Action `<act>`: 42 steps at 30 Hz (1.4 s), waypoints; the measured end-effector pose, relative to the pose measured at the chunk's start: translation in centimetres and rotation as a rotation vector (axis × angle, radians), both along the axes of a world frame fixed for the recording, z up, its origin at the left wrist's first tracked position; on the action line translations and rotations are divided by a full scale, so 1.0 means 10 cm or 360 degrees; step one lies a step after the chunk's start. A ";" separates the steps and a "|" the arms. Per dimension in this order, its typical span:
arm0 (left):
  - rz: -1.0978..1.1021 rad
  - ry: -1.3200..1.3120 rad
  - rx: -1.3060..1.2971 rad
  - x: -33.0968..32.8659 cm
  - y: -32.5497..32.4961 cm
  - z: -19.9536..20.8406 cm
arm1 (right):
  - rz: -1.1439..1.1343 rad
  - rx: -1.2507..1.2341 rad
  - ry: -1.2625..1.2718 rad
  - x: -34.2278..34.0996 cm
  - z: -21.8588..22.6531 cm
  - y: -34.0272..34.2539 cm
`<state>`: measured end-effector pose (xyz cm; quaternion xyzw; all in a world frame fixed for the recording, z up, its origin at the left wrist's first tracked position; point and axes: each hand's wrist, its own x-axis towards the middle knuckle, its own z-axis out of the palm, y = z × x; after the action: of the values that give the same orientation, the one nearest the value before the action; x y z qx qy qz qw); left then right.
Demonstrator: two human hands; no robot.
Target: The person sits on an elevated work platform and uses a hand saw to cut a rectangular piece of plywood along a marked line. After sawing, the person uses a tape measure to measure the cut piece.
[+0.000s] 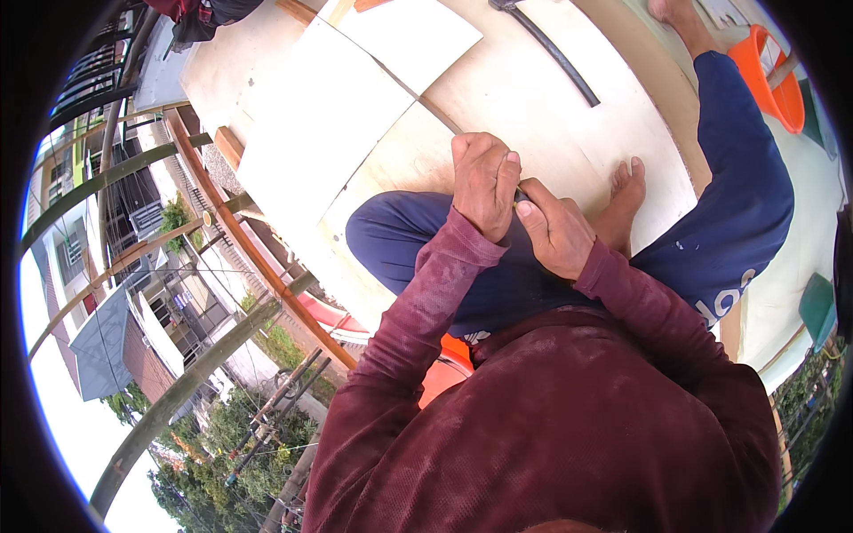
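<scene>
My left hand (485,182) is closed in a fist above my folded left knee, knuckles toward the pale board (355,133). Close against it, my right hand (558,233) is closed too, its thumb pressed along a small dark piece with a trace of yellow (519,197) that shows between the hands. Most of that piece is hidden by my fingers, so its kind cannot be made out. From beyond the left fist a thin grey strip (437,114) runs up and left toward the board's corner; whether the fist grips it cannot be seen.
A black-handled hammer (555,58) lies on the boards ahead. Orange buckets stand at the far right (762,84) and by my left hip (447,373). A dark bundle (209,19) lies far left. Beyond the reddish timber rail (235,218) and bamboo poles (195,364), the ground drops away.
</scene>
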<state>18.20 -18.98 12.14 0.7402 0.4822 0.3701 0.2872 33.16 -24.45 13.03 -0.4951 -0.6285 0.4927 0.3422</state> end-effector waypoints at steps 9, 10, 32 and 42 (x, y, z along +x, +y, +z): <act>-0.0066 0.0241 0.0172 -0.27 0.48 -0.33 | 0.0052 -0.0304 -0.0062 -0.20 -0.12 0.46; -0.0151 0.0273 0.0199 -0.17 0.25 -0.24 | 0.0106 -0.0259 -0.0076 -0.04 -0.04 0.22; -0.0158 0.0276 0.0230 -0.34 0.86 -0.47 | -0.0054 -0.0102 -0.0126 -0.27 -0.36 0.69; 0.0025 0.0194 -0.0078 -0.29 0.75 -0.35 | -0.0122 -0.0039 0.0036 -0.36 -0.43 0.66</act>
<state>15.29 -11.46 8.66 0.7503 0.5136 0.3147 0.2725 29.54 -17.83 8.76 -0.5173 -0.5990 0.4925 0.3620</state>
